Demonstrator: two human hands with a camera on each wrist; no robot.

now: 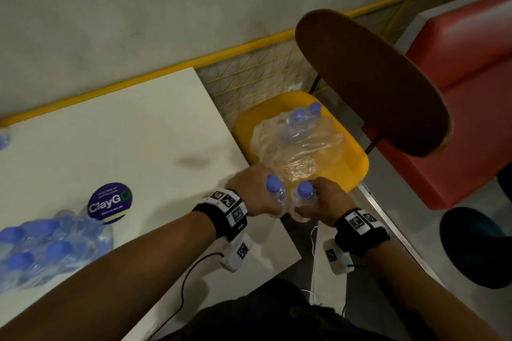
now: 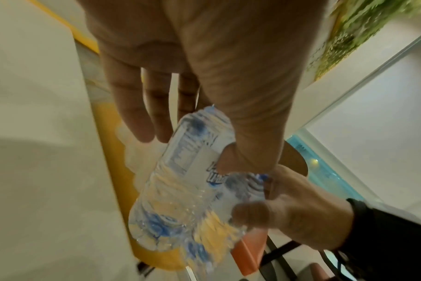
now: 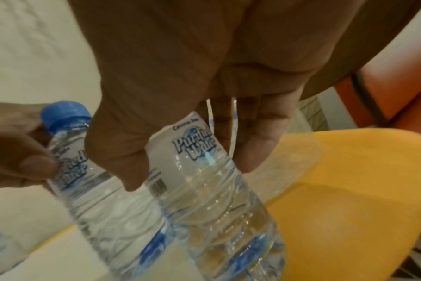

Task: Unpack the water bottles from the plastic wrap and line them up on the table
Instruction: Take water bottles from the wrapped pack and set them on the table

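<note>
Left hand (image 1: 250, 191) and right hand (image 1: 327, 201) side by side, each gripping bottle.

At lower centre of the frame, one water bottle (image 1: 277, 196) is gripped by the left hand (image 1: 253, 191) and another bottle (image 1: 304, 198) by the right hand (image 1: 329, 201), beside the torn plastic wrap (image 1: 297, 147) on a yellow chair (image 1: 352, 163).

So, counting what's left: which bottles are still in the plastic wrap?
The blue-capped clear bottles on the yellow chair seat; the two in hand are out.

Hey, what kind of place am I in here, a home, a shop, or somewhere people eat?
Probably a café or canteen seating area: a white table carrying a round ClayGo sticker, a yellow chair with a wooden backrest, and a red padded bench beside it.
</note>
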